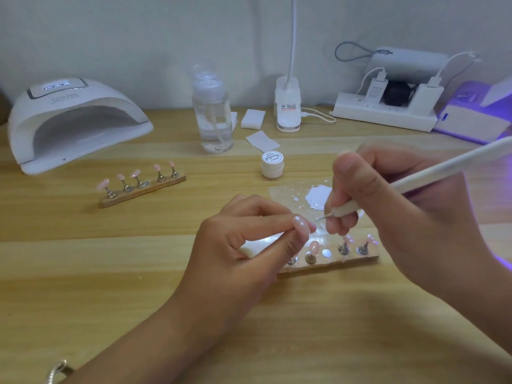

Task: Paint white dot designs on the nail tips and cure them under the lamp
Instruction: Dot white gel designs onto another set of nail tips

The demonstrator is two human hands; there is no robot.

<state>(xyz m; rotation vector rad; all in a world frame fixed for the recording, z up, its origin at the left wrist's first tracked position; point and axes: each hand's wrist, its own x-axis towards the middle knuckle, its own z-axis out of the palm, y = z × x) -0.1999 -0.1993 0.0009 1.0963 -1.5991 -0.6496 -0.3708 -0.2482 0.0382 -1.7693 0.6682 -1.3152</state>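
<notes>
My left hand (243, 239) pinches a pink nail tip (301, 226) between thumb and fingers, above the near wooden stand (332, 264). My right hand (388, 200) grips a white dotting pen (432, 176), its thin metal point just right of the held tip. That stand carries several pink tips on metal holders and shows one bare metal disc (327, 253). A clear palette sheet (285, 195) with a white gel puddle (318, 196) lies behind my hands. A white gel jar (272, 164) sits farther back. The white curing lamp (72, 120) stands at the far left.
A second wooden stand (142, 187) with several pink tips sits left of centre. At the back are a clear pump bottle (212, 112), white wipe pads (252, 119), a desk lamp base (288, 106), a power strip with chargers (385, 112), and a purple-lit device (471, 117) at the right edge.
</notes>
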